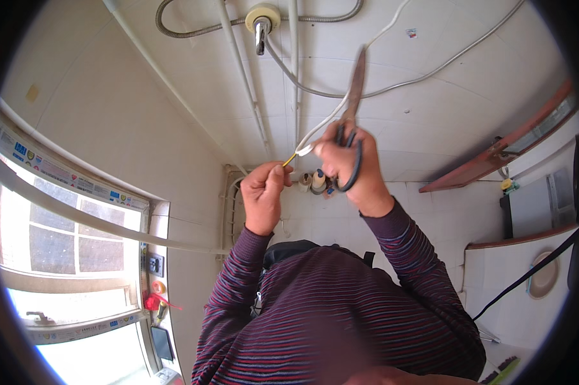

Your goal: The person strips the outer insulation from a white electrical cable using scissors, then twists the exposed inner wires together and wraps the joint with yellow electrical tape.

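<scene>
A slim white-sheathed cable runs in front of a pale panelled surface, its thin yellow wire emerging at the lower end, between the person's hands. The left hand pinches the yellow wire between thumb and fingertips. The right hand is curled through the black looped handles of rust-brown metal scissors, blades pointing up. Beyond, a chrome fitting with a round cream collar juts from the surface. A dark, flat rectangular object sits beside the bright window's right edge.
</scene>
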Demonstrator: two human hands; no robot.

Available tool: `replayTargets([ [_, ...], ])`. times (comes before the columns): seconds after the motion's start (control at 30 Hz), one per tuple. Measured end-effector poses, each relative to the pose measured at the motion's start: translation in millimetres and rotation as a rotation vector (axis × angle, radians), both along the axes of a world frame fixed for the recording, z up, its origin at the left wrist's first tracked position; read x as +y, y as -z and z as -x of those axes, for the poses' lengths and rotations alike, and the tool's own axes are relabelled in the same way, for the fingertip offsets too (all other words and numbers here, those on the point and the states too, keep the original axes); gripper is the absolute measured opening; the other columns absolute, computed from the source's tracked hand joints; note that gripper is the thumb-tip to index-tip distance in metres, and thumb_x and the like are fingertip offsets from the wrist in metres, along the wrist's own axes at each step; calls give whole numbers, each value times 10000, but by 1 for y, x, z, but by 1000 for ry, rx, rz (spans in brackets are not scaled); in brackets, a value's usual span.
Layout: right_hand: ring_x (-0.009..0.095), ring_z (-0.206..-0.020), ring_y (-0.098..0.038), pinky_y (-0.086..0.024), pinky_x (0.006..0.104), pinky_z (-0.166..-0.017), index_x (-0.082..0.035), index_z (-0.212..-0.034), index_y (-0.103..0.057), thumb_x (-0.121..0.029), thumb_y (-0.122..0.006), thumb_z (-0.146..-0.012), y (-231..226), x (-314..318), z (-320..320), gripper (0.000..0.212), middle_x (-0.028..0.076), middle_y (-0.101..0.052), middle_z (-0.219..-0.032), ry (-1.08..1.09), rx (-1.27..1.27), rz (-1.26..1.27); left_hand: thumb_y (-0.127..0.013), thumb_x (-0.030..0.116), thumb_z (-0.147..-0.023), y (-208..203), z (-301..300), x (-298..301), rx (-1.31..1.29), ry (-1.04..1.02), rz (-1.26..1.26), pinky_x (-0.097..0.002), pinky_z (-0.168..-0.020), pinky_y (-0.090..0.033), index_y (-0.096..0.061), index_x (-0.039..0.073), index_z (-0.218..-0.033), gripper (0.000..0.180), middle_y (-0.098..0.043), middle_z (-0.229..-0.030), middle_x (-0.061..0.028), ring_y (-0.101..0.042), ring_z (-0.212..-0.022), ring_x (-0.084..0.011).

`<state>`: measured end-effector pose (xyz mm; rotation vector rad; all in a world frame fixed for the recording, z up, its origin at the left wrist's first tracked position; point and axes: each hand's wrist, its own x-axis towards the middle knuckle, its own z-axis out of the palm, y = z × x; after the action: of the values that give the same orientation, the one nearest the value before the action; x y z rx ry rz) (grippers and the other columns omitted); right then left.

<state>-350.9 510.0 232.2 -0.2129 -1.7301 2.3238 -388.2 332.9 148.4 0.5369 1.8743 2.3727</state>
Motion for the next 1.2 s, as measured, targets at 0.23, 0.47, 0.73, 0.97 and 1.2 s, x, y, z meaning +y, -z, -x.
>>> replayTargets([
  [0.23, 98, -582, -516, -421, 253, -561, -13, -889, -534, -23, -629, -847, 3, 33, 1, 103, 65, -636, -759, 92, 90, 50, -573, 191, -1045, -8, 0, 17, 31, 113, -20, -203, -530, -342, -726, -25, -1017, 267, -644, -740, 8, -442, -585, -25],
  [0.47, 106, -916, -660, -552, 277, -802, -2, -1014, -587, 13, -668, -900, 22, 30, -17, 140, 94, -709, -1082, 106, 255, -291, -568, 129, -1036, -23, -3, 33, 48, 224, 57, -227, -666, -467, -706, -61, -1014, 236, -639, -763, -3, -564, -708, -62],
  [0.73, 66, -762, -596, -506, 231, -710, 6, -1015, -622, 4, -686, -909, 19, 45, -31, 123, 33, -691, -911, 143, 326, -523, -585, 133, -1018, -30, -2, 50, 48, 355, 73, -233, -639, -440, -698, -53, -987, 220, -638, -762, -3, -537, -697, -54],
  [0.97, 44, -724, -578, -485, 212, -648, 1, -941, -618, -16, -715, -921, 26, 54, -38, 101, 18, -661, -835, 214, 303, -493, -514, 358, -1048, -62, 5, 66, -186, 664, 198, -233, -562, -397, -669, -45, -980, 437, -626, -724, -26, -477, -595, -59],
  [1.2, 53, -706, -603, -505, 217, -615, 6, -903, -616, -37, -731, -921, 28, 60, -48, 124, 24, -672, -812, 307, 244, -498, -516, 538, -1028, -63, 10, 85, -545, 927, 133, -231, -462, -227, -688, 49, -1002, 519, -588, -692, -7, -322, -488, -44],
])
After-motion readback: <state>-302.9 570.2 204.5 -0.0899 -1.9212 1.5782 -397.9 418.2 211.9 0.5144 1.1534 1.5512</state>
